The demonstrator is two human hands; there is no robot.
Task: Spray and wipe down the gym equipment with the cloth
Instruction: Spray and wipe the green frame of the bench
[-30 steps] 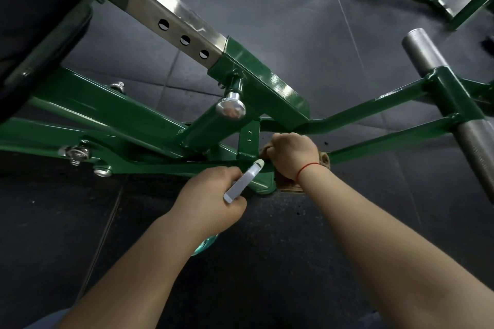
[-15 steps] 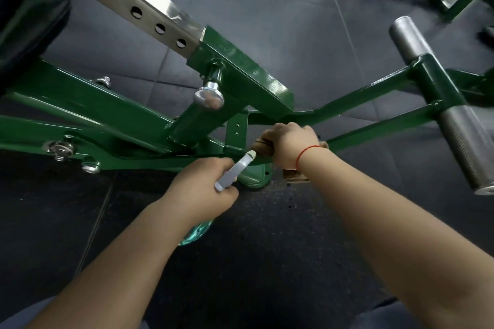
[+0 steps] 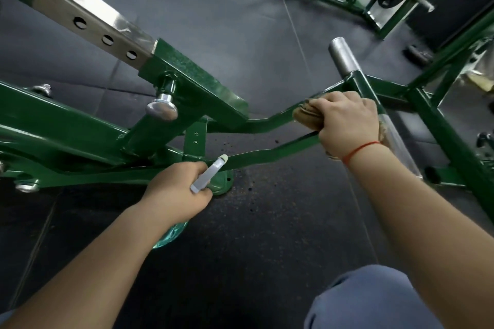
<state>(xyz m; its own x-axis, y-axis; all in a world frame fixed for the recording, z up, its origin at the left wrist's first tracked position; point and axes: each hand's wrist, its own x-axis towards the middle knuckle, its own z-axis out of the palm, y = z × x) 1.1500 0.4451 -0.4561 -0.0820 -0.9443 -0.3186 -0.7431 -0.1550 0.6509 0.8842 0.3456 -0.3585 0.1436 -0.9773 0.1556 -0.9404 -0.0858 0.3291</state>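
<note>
My right hand [image 3: 344,123] is clenched round a folded tan cloth [image 3: 304,115] and presses it on the upper slim green-painted steel bar [image 3: 267,121] of the gym machine frame, close to where that bar meets the bare steel cylindrical weight peg [image 3: 342,59]. My left hand [image 3: 176,189] grips a translucent teal spray bottle with a grey-white nozzle [image 3: 208,175], held low, just beside the round green foot plate [image 3: 224,187]. Step in hand, by my reading: the wipe stroke along the upper bar, with spraying paused. The next move likely calls for carrying the cloth to the bar's end at the peg under even pressure, then transferring it to the lower green bar [image 3: 267,153]. Compared with one second ago, the right hand and cloth have travelled from the central junction beside the left hand out along the bar. The left hand and bottle remain by the foot plate.
</note>
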